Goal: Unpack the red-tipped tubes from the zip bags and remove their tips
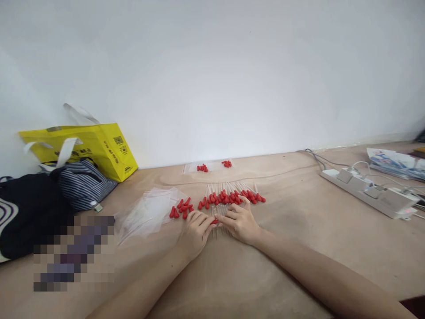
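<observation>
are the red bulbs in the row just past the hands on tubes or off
On, it appears: thin pale tubes extend from the red bulbs toward the wall. Whether every bulb has one, I cannot tell.

In the middle of the frame, the red dropper bulbs [221, 197] look like matt, smooth rubber; the slim tubes [217, 209] are clear and smooth, whether glass or plastic cannot be told. Left of centre, the flat bags [151, 208] are thin, glossy, see-through plastic. At the left, the yellow tote [116, 155] looks like matt non-woven cloth, the striped pouch [83, 184] woven fabric. At the right, the power strip [365, 197] is smooth white plastic. The tabletop [299, 212] looks wood-toned, smooth, faintly sheeny.
</observation>
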Demonstrator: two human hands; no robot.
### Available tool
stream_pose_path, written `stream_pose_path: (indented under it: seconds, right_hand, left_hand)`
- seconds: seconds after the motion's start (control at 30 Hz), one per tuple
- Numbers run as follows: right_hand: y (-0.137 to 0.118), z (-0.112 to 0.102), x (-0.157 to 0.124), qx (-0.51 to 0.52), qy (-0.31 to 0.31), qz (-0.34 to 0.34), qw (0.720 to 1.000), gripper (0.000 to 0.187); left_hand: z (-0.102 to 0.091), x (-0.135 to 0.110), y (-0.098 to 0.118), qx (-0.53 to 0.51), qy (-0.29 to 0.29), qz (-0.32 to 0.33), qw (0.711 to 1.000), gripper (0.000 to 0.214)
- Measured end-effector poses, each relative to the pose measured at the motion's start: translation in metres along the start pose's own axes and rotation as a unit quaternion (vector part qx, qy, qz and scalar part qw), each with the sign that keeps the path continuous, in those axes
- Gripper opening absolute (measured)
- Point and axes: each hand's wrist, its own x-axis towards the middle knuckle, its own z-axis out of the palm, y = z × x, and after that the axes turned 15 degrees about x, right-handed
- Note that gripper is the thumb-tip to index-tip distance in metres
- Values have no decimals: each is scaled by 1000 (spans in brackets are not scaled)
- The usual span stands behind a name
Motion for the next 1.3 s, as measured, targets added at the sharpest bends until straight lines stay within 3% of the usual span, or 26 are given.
stream_pose_path:
  seconds: [0.43, 0.73, 0.93, 1.03, 1.13, 1.3]
  right_hand:
    - [-5, -2, -3, 5, -14, -18, 1000, 19]
    - [-5, -5, -2, 13, -5, -14, 1000, 20]
    - [4, -9, -9, -6, -26, 54, 998, 17]
    - [4, -5, -10, 14, -64, 79, 995, 31]
    - [0, -1, -8, 71, -85, 109, 988, 42]
    - [-10, 9, -1, 166, -67, 142, 974, 35]
  left_hand:
    - [-3, -5, -3, -17, -23, 40, 999, 24]
    - [-2, -9, -7, -24, -33, 27, 999, 26]
    - [-5, -15, -18, -13, 13, -68, 997, 20]
    - [-7, -17, -20, -20, 15, -130, 991, 19]
    - [-8, -19, -25, -43, -28, -193, 980, 17]
    - [-11, -17, -38, -40, -111, -313, 942, 18]
